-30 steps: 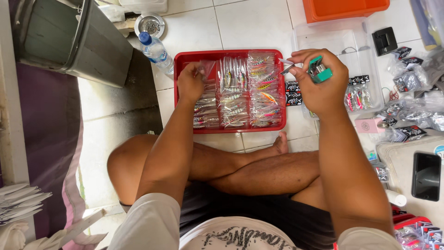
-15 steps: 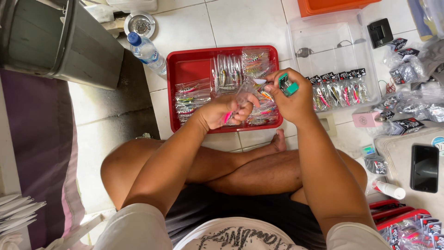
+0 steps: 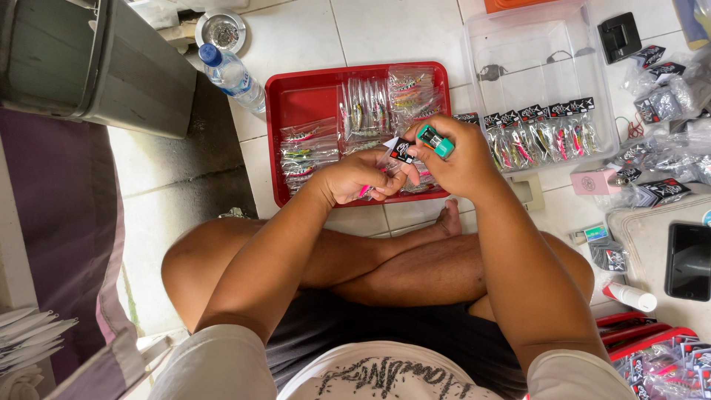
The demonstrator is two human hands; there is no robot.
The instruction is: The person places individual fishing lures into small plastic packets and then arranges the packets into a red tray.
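I sit cross-legged on a white tiled floor. My left hand (image 3: 359, 176) holds a small clear packet (image 3: 391, 157) with a pink lure inside and a black header card on top. My right hand (image 3: 459, 157) pinches that card and also holds a small teal stapler (image 3: 435, 141) over it. Both hands meet above the near edge of a red tray (image 3: 296, 100), which holds several clear packets of colourful lures (image 3: 370, 111).
A clear plastic box (image 3: 544, 67) with a row of carded lure packets stands right of the tray. A water bottle (image 3: 231, 74), a grey bin (image 3: 89, 67), a pink box (image 3: 592, 180), a black phone (image 3: 689, 261) and loose packets (image 3: 666, 89) lie around.
My left hand came off the tray with a packet and moved toward me. My right hand brought the stapler down and left to meet it over the tray's near edge.
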